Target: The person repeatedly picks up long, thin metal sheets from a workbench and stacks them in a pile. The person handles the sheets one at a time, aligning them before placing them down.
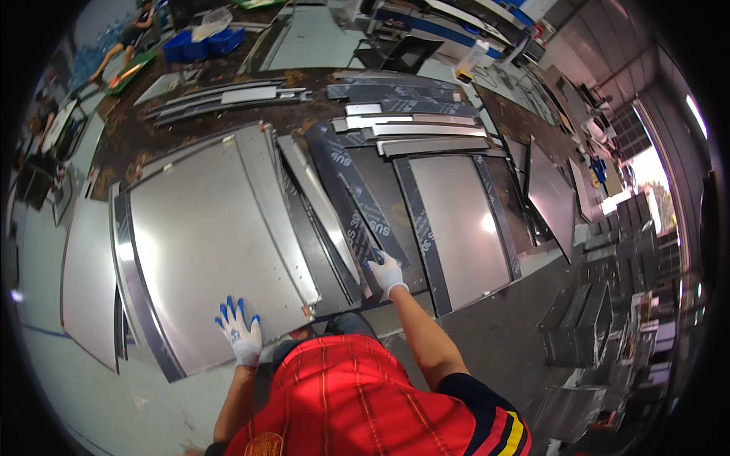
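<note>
My left hand [239, 334], in a white glove with blue fingertips, has its fingers spread over the near edge of a large bare metal sheet [209, 235]. It looks flat against the sheet, though whether it presses down I cannot tell. Farther right, my gloved right hand [389, 274] is closed around the near end of a narrow metal strip [357, 204] covered in dark printed film. The strip's far part leans across other strips. Just left of it lies a shiny bent metal strip [323, 205]. My right fingertips are partly hidden by the strip.
Another metal sheet [460, 228] with dark film edges lies to the right. Stacked metal strips [426, 125] fill the table's far side. Sheets at both sides overhang its edges. Dark folded metal parts [582, 327] stand on the right floor. Two people are at far left.
</note>
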`<state>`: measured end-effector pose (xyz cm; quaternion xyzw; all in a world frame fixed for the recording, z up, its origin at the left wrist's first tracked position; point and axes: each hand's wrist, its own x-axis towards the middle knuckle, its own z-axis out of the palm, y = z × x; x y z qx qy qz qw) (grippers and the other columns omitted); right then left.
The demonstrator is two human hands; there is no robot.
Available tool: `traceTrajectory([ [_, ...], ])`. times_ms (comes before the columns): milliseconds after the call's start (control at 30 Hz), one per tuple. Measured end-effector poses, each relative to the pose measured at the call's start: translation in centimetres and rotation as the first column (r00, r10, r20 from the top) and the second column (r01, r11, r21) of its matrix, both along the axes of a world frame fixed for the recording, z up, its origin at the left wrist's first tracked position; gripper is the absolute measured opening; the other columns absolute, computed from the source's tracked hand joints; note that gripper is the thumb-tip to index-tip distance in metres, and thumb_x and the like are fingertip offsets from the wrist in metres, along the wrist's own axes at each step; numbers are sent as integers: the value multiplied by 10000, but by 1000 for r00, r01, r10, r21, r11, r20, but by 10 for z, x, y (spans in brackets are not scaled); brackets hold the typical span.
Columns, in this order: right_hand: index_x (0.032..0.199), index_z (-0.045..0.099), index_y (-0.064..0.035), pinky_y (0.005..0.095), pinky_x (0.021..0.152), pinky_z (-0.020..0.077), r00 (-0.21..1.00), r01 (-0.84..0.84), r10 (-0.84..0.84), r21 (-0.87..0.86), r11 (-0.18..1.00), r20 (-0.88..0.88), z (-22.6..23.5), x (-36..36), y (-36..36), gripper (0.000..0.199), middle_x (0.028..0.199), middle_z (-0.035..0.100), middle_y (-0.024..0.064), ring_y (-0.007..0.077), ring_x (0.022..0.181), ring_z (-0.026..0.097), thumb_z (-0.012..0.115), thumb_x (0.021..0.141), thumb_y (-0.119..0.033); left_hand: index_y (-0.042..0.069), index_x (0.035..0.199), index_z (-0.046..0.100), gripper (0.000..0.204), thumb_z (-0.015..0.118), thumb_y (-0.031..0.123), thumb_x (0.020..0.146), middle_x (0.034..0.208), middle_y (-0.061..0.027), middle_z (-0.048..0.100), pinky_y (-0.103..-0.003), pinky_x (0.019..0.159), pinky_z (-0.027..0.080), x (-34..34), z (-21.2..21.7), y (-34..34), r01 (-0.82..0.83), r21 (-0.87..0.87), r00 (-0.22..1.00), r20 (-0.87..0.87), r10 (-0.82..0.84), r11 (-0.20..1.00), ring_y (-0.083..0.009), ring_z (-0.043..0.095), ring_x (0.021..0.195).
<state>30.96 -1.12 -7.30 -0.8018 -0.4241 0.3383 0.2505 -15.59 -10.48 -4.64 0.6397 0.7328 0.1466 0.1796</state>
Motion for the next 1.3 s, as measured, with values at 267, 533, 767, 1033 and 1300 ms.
traceTrajectory([
  [267,1450,716,-115,544,1147,480,867,-141,99,49,989,489,19,28,28,572,1489,656,207,428,1394,594,800,975,-423,118,1693,499,751,757,289,1008,1846,-135,309,-666,1377,77,52,-20,83,-115,-2,992,49,115,993,-431,226,1701],
  [533,1449,670,-55,568,1147,478,887,-290,251,44,956,387,-20,40,77,596,1503,627,250,477,1366,577,722,1020,-466,40,1686,456,750,732,181,1004,1781,-216,390,-588,1376,201,172,6,225,60,274,976,184,-114,960,-470,366,1605],
  [767,1488,643,-51,555,1195,434,967,-247,225,227,942,119,-27,66,135,565,1498,605,232,439,1406,546,705,1049,-401,-45,1764,236,1072,736,540,1018,1809,-357,209,-596,1377,170,293,-83,288,-190,-253,981,-17,192,949,-551,222,1658],
  [1033,1561,592,-98,528,1220,432,915,-365,248,391,845,318,-8,197,446,578,1549,568,231,456,1458,508,714,1048,-335,-37,1766,226,1013,765,348,999,1813,-304,252,-564,1399,106,298,-102,268,-247,-62,934,250,255,967,-464,223,1688],
  [1300,1577,607,-198,610,1290,346,559,-440,426,-181,880,711,18,272,663,753,1577,602,141,383,1505,527,824,936,-527,-29,1763,234,1065,780,190,875,1801,-290,287,-588,1400,91,297,-103,265,-284,-92,910,289,299,954,-483,221,1681],
])
